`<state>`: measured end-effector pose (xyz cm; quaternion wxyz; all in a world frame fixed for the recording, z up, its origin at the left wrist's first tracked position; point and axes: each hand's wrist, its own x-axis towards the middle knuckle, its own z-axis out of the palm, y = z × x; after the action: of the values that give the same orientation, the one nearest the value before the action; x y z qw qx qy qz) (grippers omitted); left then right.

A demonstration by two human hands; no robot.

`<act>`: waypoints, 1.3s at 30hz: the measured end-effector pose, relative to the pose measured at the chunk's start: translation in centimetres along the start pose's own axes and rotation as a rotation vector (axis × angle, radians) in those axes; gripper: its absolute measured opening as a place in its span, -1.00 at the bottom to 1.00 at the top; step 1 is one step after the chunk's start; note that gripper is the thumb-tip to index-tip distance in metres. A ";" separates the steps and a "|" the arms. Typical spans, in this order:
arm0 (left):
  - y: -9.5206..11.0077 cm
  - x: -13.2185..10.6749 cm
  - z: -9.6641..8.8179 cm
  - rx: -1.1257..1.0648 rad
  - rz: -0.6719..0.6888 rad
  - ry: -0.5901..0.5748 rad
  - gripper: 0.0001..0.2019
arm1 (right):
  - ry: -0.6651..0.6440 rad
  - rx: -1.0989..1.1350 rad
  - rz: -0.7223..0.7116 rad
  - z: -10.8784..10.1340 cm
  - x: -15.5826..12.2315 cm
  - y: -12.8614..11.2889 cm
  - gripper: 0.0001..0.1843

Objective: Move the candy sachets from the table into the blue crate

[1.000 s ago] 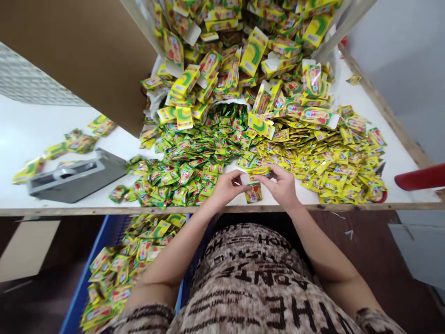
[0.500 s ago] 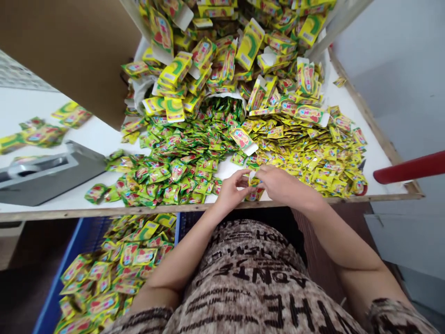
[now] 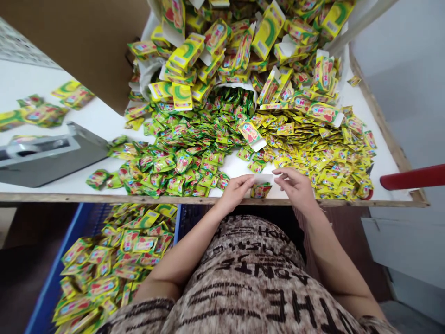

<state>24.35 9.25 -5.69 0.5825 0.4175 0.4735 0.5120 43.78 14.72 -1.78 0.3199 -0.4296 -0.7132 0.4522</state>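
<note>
My left hand (image 3: 238, 191) pinches the left end of a small white slip of paper (image 3: 263, 178) near the table's front edge. At the slip's other end is my right hand (image 3: 295, 186), its fingers parted and the fingertips close to the paper's edge; whether they touch it I cannot tell. Just below the slip lies a green and yellow sachet (image 3: 260, 190). A pile of green sachets (image 3: 181, 162) spreads to the left of my hands, and yellow sachets (image 3: 327, 157) are heaped to the right. One small box (image 3: 251, 135) with a white flap lies beyond my hands.
Many yellow boxes (image 3: 187, 51) are heaped at the back of the white table (image 3: 238, 166). A grey tape dispenser (image 3: 55, 155) stands at the left beside a brown cardboard panel (image 3: 93, 41). Below the edge is a blue crate (image 3: 64, 250) of filled packs. A red bar (image 3: 413, 177) juts in at right.
My hands have moved apart, the right one shifting rightward and loosening its fingers. The white slip now shows stretched out between them. The whole view has shifted slightly.
</note>
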 end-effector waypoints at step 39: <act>0.5 -2.2 -3.9 0.222 0.243 0.109 -0.68 | -0.091 -1.015 -0.218 -3.6 5.5 7.1 -0.40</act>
<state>20.39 7.14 -5.68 0.4401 0.5049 0.5043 0.5451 46.75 22.59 -6.52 0.0856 -0.4337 -0.8964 0.0317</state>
